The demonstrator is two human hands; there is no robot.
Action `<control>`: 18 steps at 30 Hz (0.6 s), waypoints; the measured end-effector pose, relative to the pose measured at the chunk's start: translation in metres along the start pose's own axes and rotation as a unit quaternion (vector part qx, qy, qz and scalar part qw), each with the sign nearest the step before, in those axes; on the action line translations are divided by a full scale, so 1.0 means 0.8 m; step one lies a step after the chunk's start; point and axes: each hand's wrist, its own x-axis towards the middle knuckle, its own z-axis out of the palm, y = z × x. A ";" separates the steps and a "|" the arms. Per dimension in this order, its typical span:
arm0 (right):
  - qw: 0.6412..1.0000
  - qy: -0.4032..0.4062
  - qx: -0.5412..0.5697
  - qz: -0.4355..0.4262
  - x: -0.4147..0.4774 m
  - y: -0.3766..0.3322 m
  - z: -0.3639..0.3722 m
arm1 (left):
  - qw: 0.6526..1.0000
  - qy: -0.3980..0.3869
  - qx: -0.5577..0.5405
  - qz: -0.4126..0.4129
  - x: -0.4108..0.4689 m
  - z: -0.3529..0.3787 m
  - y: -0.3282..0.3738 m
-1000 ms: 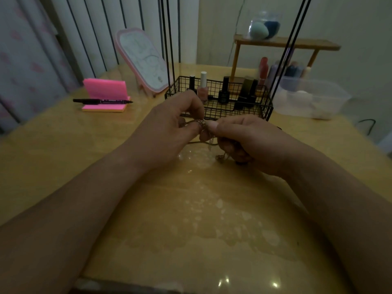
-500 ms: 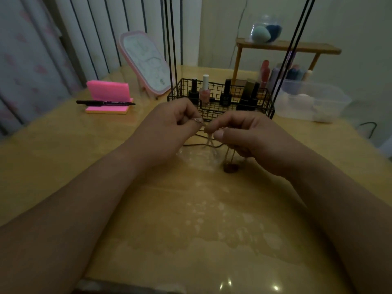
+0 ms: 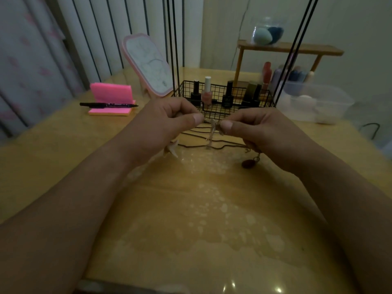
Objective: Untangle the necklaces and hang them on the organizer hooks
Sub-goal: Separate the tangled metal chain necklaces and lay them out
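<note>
My left hand and my right hand hold the tangled necklaces just above the wooden table, thumbs facing each other and pinching the knot between them. Thin dark cords sag from the knot down to the table. A dark oval pendant lies on the table under my right hand, and a pale pendant hangs below my left hand. Behind the hands stands the black wire organizer, its thin upright rods running out of view at the top; its hooks are not in view.
Several nail polish bottles stand in the organizer's basket. A pink-framed mirror leans at the back left, with pink sticky notes and a black pen beside it. A clear plastic box and a wooden shelf stand at the right.
My hands have drawn slightly apart and lifted, stretching the tangle between them. The dark pendant now lies farther right, and a pale pendant has come into view under my left hand.
</note>
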 end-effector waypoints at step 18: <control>0.998 -0.018 0.062 0.003 0.002 0.008 0.009 | 0.996 -0.072 0.050 0.030 -0.004 0.014 -0.001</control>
